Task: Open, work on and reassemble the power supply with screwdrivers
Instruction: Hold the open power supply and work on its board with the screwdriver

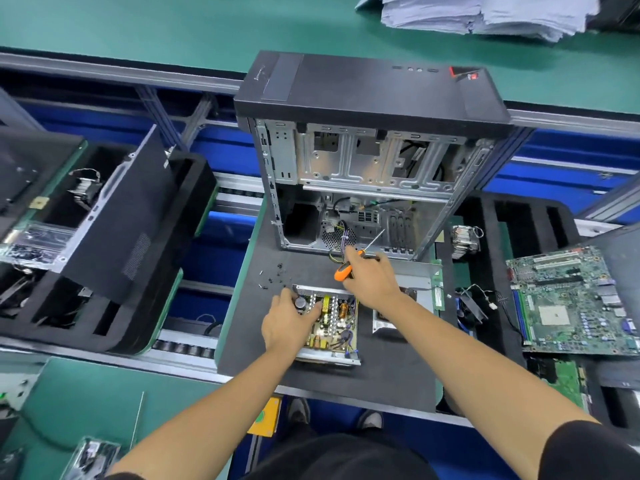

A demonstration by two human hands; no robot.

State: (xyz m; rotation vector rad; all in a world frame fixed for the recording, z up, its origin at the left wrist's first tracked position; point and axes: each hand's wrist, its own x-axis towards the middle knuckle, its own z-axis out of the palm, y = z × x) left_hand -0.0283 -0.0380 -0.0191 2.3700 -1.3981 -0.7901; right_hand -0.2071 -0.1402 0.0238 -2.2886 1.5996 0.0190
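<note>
The open power supply lies on the black mat, its circuit board with capacitors and coils exposed. My left hand rests on its left side, fingers curled over the board's near-left components. My right hand grips an orange-handled screwdriver, its shaft pointing up and right toward the case. The grey metal cover of the supply lies just right of the unit, partly under my right forearm. Several small black screws are scattered on the mat left of my right hand.
An open black computer case stands behind the power supply, with cables hanging inside. A green motherboard lies at the right, a small fan and a heatsink beside it. Foam trays with another case panel sit left. Paper stacks lie far back.
</note>
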